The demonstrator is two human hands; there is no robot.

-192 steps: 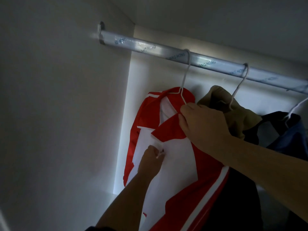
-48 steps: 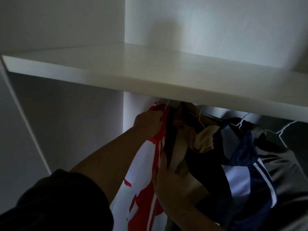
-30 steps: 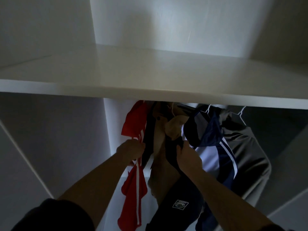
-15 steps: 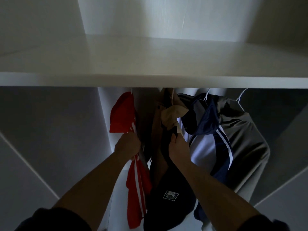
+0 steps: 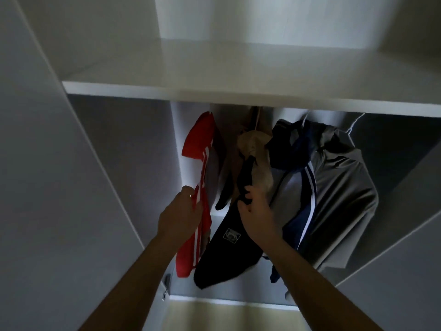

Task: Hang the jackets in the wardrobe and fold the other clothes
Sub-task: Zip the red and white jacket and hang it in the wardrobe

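Inside the wardrobe, under the white shelf. Four jackets hang in a row; the rail is hidden behind the shelf edge.

- Red jacket with white stripes: far left of the row, hanging edge-on.
- Dark jacket with tan lining and a small chest badge: just right of the red one, front open and twisted.
- Blue-and-white jacket, then grey jacket: bunched together on the right. One white hanger hook shows above the grey one.

Left hand: fingers curl onto the red jacket's striped front edge and hold it, thumb up. Right hand: thumb and fingers pinch the dark jacket's front edge just above the badge.

Step, as a judgement: straightening and spacing the hung jackets. The hanging part looks close to done; no clothes for folding are in view.

To do it well:
- Pull each front edge straight down, not toward the body, so the hooks stay on the rail.
- Use the left hand to keep the red jacket off to the left while the right untwists the dark one so both fronts hang flat.
- Tug gently. The tan lining is bunched at the collar, and a hard pull could slip a shoulder off its hanger.
- Then slide the right pair along to open a gap.
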